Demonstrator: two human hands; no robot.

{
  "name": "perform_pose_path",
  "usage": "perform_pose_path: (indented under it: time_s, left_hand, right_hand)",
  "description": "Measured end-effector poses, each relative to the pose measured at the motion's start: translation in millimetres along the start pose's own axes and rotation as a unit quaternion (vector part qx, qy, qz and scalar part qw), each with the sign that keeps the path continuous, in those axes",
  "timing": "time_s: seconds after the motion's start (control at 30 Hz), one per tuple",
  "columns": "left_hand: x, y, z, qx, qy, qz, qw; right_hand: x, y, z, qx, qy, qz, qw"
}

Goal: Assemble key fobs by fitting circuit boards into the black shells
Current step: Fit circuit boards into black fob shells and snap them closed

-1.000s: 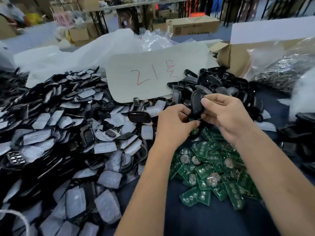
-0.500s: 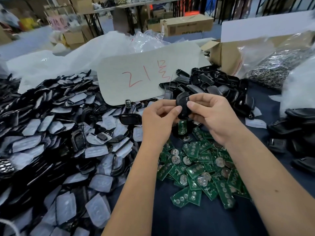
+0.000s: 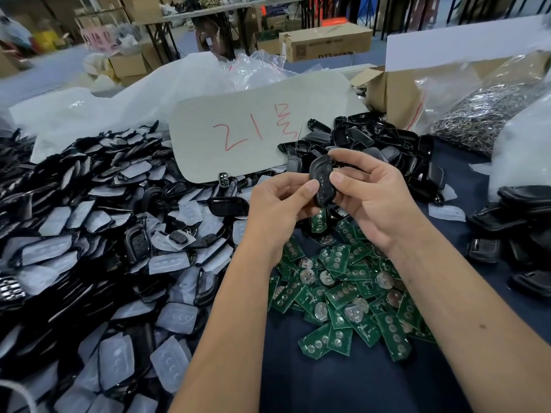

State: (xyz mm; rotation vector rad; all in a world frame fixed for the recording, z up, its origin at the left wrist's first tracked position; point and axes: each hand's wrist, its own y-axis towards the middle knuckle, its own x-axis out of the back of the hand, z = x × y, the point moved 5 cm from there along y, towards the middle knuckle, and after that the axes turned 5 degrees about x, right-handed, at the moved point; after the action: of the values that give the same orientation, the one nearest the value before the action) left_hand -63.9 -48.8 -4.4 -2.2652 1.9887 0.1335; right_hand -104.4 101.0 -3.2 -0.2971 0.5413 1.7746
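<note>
— Nearest to the camera, what do you see on the dark blue cloth [image 3: 328, 391]?

— I see a loose heap of green circuit boards [image 3: 343, 290], many with a round silver battery holder on them. They lie just under the two hands, so many boards are still waiting.

— And the hands?

— Both are raised above this heap. The left hand [image 3: 277, 210] has its fingers curled and its thumb pressed on the side of one black shell [image 3: 322, 183]. The right hand [image 3: 369, 195] pinches the same shell from the other side. I cannot tell if a board is already inside it, because the fingers hide this part.

— How does this shell look?

— It is glossy black, long and rounded, held almost upright, with faint button shapes on its face.

— How much is done, in your opinion?

— I think little. To the left lies a very big pile of shell halves with pale rubber pads [image 3: 113, 248]. Behind the hands lies another pile of black shells [image 3: 387, 144], beside a cardboard sign [image 3: 253, 129] with red writing.
</note>
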Motion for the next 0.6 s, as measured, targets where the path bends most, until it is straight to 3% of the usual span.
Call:
perform_pose_path:
  time_s: [0.1,0.33,0.47,0.6]
  left_hand:
    - [-3.0,-0.6,2.3,0.011,-0.011,0.024,1.000]
    - [-0.1,3.0,4.8,0.011,0.042,0.033,0.999]
    - [-0.6,3.2,4.1,-0.007,0.084,0.032,0.996]
    - [-1.5,2.1,1.9,-0.001,0.054,0.055,0.997]
  right_hand:
    - [0.4,0.6,2.7,0.015,-0.004,0.032,0.999]
    - [-1.0,1.9,7.1,0.060,-0.144,0.064,0.986]
    - [-0.2,1.3,4.0,0.058,-0.141,0.028,0.988]
    - [-1.2,0.4,3.1,0.047,-0.097,0.034,0.994]
